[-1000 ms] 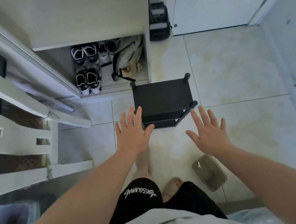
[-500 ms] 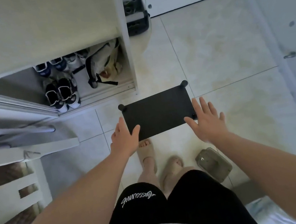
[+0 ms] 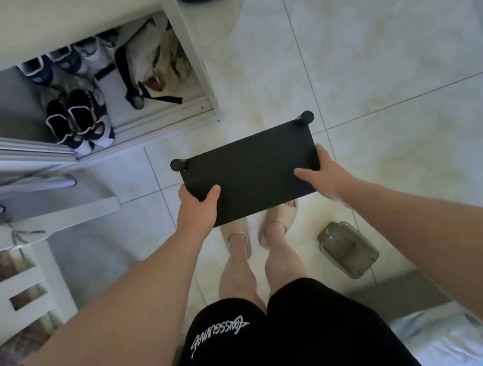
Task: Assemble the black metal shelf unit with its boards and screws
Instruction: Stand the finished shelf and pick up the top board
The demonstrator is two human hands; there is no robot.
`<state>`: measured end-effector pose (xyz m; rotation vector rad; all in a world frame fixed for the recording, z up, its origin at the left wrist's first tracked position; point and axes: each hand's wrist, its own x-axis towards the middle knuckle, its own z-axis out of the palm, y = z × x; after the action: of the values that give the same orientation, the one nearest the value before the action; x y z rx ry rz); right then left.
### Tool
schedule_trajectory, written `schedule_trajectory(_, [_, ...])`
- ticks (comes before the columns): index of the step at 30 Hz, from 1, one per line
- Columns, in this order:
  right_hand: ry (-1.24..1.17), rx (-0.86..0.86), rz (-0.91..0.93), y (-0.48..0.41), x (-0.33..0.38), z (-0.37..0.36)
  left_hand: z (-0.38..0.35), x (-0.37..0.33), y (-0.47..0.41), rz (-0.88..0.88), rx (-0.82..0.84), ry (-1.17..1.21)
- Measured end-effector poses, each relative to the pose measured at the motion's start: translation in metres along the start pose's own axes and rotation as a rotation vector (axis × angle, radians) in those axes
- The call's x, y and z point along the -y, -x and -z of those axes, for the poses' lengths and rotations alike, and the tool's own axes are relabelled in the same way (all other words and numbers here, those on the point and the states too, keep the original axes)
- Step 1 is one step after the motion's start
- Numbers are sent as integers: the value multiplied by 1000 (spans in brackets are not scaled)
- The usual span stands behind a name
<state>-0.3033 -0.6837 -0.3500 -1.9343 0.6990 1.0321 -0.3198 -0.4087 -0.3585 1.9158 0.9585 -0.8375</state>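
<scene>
**Both hands grip the shelf ends**

Left hand [image 3: 197, 202] grips the near-left corner of the shelf [image 3: 248, 172]. The thumb [image 3: 212, 193] lies flat on top of the board, and the other fingers curl under the left edge, tips hidden. Right hand [image 3: 325, 175] grips the right end the same way: thumb [image 3: 304, 172] on top pointing inward, the rest wrapped round the right edge, tips out of sight. Fingers are pressed together on both hands, not spread.

The shelf sits between the two hands, straight ahead and below the camera, long side running left to right and tilted slightly in view. Its near edge overlaps the toes of the slippers [image 3: 236, 230]. Cannot tell whether it is lifted or standing on the floor [image 3: 373, 69].

Look: matte black, flat rectangular top board, seen from straight above so the lower tiers are hidden. Two round black post caps [image 3: 179, 164] stick out at the far corners, the second at far right [image 3: 304, 118]. The near corners are covered by the hands.

Change from half a second ago: both hands were open with fingers splayed, hovering at the near corners, and now they clamp the ends. The shelf is now closer to the feet in view.

Around: a clear box [image 3: 348, 248] on the floor right of the feet, apart from the shelf. An open cabinet [image 3: 197, 64] at far left holds shoes [image 3: 77, 122] and a bag [image 3: 151, 67].
</scene>
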Motion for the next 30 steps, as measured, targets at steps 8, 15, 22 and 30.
schedule_trajectory(8, [-262,-25,9,10,-2,60,-14,-54,27,-217,-10,39])
schedule_trajectory(15, [-351,-144,12,58,-7,144,-34,-139,71,-406,91,-12])
schedule_trajectory(22, [-431,-272,44,78,6,229,-66,-236,90,-525,169,-13])
schedule_trajectory(30, [-542,-410,45,43,48,324,-109,-378,56,-636,238,-82])
